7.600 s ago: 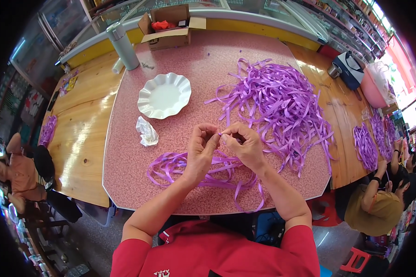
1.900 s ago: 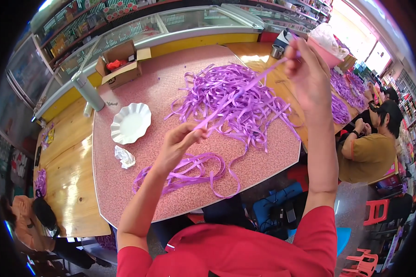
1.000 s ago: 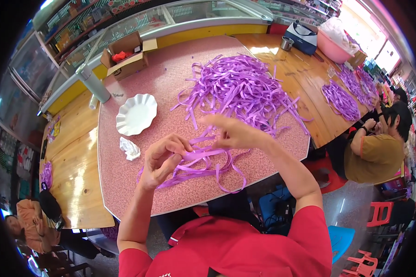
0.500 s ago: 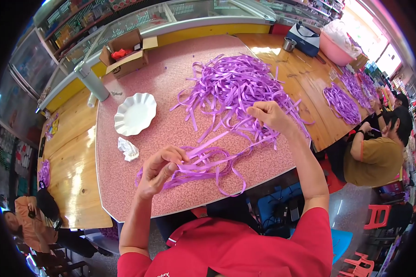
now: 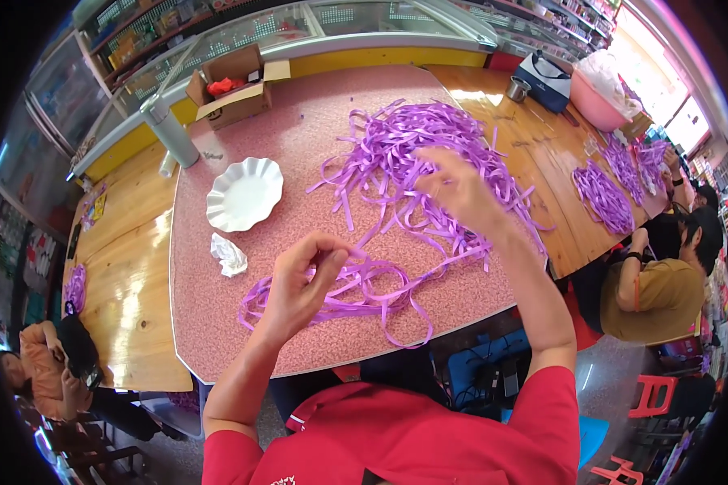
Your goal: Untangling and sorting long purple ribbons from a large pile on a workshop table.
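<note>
My left hand (image 5: 306, 283) is closed in a pinch on a purple ribbon, above the near part of the pink speckled table (image 5: 210, 323). Beneath and beside it lies a loose bundle of looped purple ribbon (image 5: 380, 303). A large tangled heap of purple ribbons (image 5: 416, 121) covers the far right of the table. Over the heap's near side reaches my right hand (image 5: 457, 190), its fingers smeared by motion, so I cannot make out whether they hold anything. A strand runs from the left hand up toward the heap.
Left of my hands are a white scalloped dish (image 5: 245, 194), crumpled white tissue (image 5: 229, 255), a grey-green flask (image 5: 170, 133) and an open cardboard box (image 5: 239, 101). More purple ribbons (image 5: 603, 198) lie on the right wooden table. Other people sit at both sides.
My right hand has moved away and to the left over the heap. The left hand has shifted slightly right and up, still pinching ribbon. The stretched ribbon between the hands no longer shows.
</note>
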A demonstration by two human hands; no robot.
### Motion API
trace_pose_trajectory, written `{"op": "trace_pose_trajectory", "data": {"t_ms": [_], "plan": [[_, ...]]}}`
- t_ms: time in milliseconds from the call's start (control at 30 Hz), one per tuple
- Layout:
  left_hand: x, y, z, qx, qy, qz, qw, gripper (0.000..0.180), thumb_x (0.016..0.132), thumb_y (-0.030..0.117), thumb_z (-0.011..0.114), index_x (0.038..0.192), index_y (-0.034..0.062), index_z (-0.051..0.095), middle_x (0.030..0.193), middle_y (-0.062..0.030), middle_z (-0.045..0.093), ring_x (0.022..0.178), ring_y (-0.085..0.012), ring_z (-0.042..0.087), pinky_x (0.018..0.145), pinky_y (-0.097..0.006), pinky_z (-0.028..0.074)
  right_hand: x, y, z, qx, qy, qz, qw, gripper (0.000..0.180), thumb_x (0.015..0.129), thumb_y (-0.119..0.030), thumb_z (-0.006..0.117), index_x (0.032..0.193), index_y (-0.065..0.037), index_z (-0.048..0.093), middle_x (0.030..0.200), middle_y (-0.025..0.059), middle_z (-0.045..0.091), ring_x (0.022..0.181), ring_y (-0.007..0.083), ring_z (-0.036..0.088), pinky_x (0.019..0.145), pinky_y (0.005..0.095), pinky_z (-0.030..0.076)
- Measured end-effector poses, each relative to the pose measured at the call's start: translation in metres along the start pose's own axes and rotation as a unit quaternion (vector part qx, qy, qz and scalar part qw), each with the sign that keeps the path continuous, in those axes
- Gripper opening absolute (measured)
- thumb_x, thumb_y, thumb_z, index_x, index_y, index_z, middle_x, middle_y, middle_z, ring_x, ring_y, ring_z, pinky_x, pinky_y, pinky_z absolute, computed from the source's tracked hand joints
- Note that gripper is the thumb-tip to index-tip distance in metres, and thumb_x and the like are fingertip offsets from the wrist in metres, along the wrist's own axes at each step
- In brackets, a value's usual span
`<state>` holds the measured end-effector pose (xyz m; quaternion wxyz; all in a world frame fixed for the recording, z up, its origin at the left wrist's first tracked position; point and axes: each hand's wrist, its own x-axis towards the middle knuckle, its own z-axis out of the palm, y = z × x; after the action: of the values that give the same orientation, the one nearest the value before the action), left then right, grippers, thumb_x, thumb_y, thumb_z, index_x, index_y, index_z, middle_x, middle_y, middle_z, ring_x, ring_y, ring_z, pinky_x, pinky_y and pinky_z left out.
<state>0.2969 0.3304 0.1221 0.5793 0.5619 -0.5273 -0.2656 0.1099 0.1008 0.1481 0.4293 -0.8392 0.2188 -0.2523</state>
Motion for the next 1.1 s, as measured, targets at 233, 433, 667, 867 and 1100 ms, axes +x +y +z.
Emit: {"op": "trace_pose_trajectory", "data": {"t_ms": [233, 433, 667, 867, 1100], "plan": [[0.008, 0.003, -0.011, 0.058, 0.005, 0.018, 0.998, 0.01, 0.094, 0.007, 0.064, 0.101, 0.0006, 0.066, 0.083, -0.0033, 0.065, 0.072, -0.0082, 0.054, 0.065, -0.025, 0.044, -0.037, -0.026, 0.072, 0.176, -0.23, 0.155, 0.945, 0.031, 0.098, -0.024, 0.065, 0.117, 0.0, 0.068, 0.099, 0.0043, 0.068, 0.089, 0.0125, 0.065, 0.082, 0.0252, 0.053], [-0.006, -0.007, -0.034, 0.154, -0.031, 0.005, 0.988, 0.016, 0.092, 0.012, 0.068, 0.102, -0.0003, 0.067, 0.089, -0.0015, 0.065, 0.084, -0.0079, 0.056, 0.077, -0.024, 0.044, -0.027, -0.034, 0.034, 0.091, -0.135, 0.027, 0.986, 0.016, 0.094, -0.016, 0.069, 0.099, -0.001, 0.073, 0.077, -0.0045, 0.054, 0.068, 0.0046, 0.044, 0.06, 0.0233, 0.036], [-0.027, -0.033, -0.061, 0.027, -0.043, -0.144, 0.988, 0.018, 0.095, 0.018, 0.068, 0.101, 0.0011, 0.069, 0.089, 0.0018, 0.065, 0.083, -0.0054, 0.055, 0.073, -0.022, 0.044, -0.024, -0.032, 0.011, 0.039, -0.091, -0.01, 0.995, 0.017, 0.093, -0.014, 0.07, 0.104, -0.002, 0.074, 0.076, -0.0034, 0.054, 0.071, 0.0048, 0.045, 0.063, 0.0244, 0.037], [-0.036, -0.043, -0.077, -0.035, -0.017, -0.193, 0.98, 0.019, 0.096, 0.019, 0.067, 0.101, 0.0005, 0.067, 0.088, 0.0022, 0.064, 0.081, -0.0049, 0.055, 0.073, -0.022, 0.045, -0.027, -0.008, 0.0, 0.047, -0.073, 0.086, 0.993, 0.02, 0.092, -0.017, 0.071, 0.104, -0.002, 0.075, 0.08, -0.0012, 0.061, 0.076, 0.0078, 0.052, 0.067, 0.0278, 0.041], [-0.019, -0.037, -0.049, 0.01, -0.109, -0.168, 0.98, 0.022, 0.098, 0.018, 0.064, 0.107, -0.0012, 0.067, 0.093, 0.0004, 0.067, 0.084, -0.0059, 0.058, 0.075, -0.023, 0.048, -0.029, -0.022, 0.065, -0.191, -0.075, -0.239, 0.949, 0.047, 0.081, -0.029, 0.079, 0.12, -0.006, 0.069, 0.119, 0.0145, 0.066, 0.106, 0.0265, 0.066, 0.093, 0.0388, 0.05]]}}
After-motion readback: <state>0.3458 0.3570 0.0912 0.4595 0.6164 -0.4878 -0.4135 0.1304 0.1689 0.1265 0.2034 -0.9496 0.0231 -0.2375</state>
